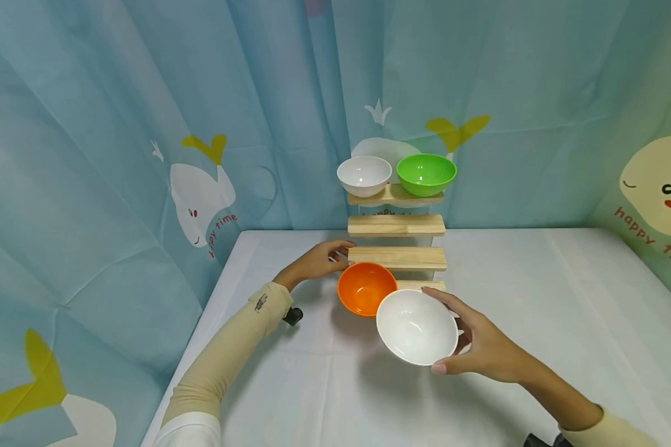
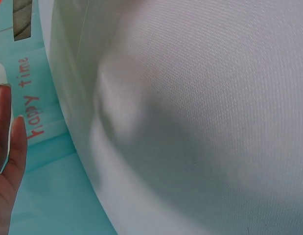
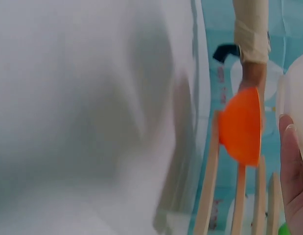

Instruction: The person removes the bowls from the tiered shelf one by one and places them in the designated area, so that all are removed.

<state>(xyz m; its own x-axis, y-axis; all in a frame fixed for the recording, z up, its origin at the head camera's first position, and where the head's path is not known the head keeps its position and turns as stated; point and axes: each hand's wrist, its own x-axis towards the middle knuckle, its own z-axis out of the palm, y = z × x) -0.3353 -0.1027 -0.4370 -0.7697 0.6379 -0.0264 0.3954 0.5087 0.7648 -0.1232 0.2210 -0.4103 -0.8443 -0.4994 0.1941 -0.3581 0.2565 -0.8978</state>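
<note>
My right hand (image 1: pixel 483 347) grips a white bowl (image 1: pixel 416 328) by its right side, the thumb at the near rim and the fingers at the far side. The bowl is raised above the table, its mouth tipped toward the head camera. Just behind and left of it, an orange bowl (image 3: pixel 242 127) sits on the lowest step of a stepped wooden rack (image 1: pixel 397 257). Beside the rack's left end is my left hand (image 1: pixel 319 259), its fingertips right at the step ends. In the left wrist view, the visible fingers (image 2: pixel 16 152) are nearly straight.
On the rack's top step stand a second white bowl (image 1: pixel 363 176) and a green bowl (image 1: pixel 427 175). The rack stands on a white-covered table (image 1: pixel 537 323), near its back edge. A blue printed curtain (image 1: pixel 291 124) hangs behind and at the left.
</note>
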